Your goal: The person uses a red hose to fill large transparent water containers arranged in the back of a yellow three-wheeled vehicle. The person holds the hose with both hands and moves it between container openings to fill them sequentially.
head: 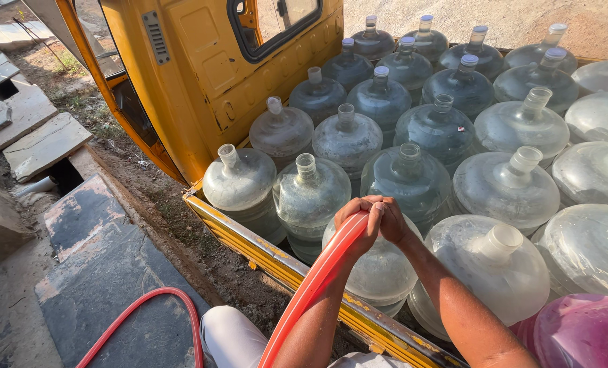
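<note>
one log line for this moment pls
both hands clasped on red hose end | over water jug mouth | jugs packed in yellow truck bed

Both hands meet over a clear water jug (379, 269) at the near edge of the yellow truck bed (249, 242), the left hand (358, 225) gripping the red hose (310, 286) and the right hand (390, 217) clasped against it, with more jugs (440, 129) filling the bed up to the cab (208, 75).
</note>
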